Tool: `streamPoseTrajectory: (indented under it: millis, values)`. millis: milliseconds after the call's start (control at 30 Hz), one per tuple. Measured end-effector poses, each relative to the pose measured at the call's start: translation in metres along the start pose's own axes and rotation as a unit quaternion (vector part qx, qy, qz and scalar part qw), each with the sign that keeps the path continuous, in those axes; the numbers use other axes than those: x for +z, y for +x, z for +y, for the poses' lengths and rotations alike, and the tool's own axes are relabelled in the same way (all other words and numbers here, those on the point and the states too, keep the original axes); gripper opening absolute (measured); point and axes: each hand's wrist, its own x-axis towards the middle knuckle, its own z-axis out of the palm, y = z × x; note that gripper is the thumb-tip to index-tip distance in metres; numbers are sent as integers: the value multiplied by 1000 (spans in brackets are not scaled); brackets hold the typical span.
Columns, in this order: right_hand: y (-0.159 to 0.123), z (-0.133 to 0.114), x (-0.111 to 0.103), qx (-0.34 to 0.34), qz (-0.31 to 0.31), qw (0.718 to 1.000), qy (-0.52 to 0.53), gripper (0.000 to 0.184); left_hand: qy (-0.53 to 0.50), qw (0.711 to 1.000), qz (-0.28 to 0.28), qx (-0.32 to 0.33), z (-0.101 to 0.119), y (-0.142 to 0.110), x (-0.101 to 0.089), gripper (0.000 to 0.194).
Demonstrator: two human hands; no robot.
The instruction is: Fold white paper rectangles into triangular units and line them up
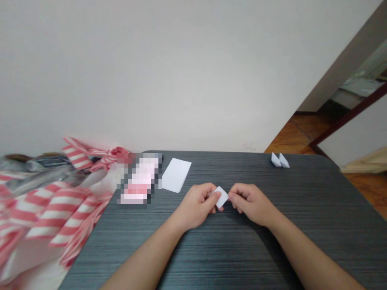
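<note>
A small folded piece of white paper [223,197] is held just above the dark table, its corner pointing toward the right. My left hand [198,204] grips it, with the thumb on top and the fingers curled behind. My right hand [249,202] pinches the paper's right corner between thumb and forefinger. The fingers of both hands are closed, and part of the paper is hidden under the left thumb. To the left lies a stack of white paper sheets [176,175]. At the far right of the table stand two folded white paper shapes [280,160].
The dark wood-grain table [223,257] reaches back to a pale wall [193,72]. A pixelated flat object [140,177] lies at its left edge. Red-and-white striped cloth [54,209] is heaped beside the table. Wooden floor [284,135] shows at the right.
</note>
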Motion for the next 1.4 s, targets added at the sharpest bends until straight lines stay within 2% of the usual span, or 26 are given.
streamPoseTrajectory:
  millis: [867,1200,1400]
  values:
    - [0,-5,0,-31,-8,999,-24,22,9,1000,-5,8,9,-1,-1,30]
    - [-1,0,-2,-17,16,1000,6,23,-45,999,7,-3,3,1,0,32]
    - [-1,2,-1,-15,2,1000,25,21,-3,1000,10,10,3,0,-2,34]
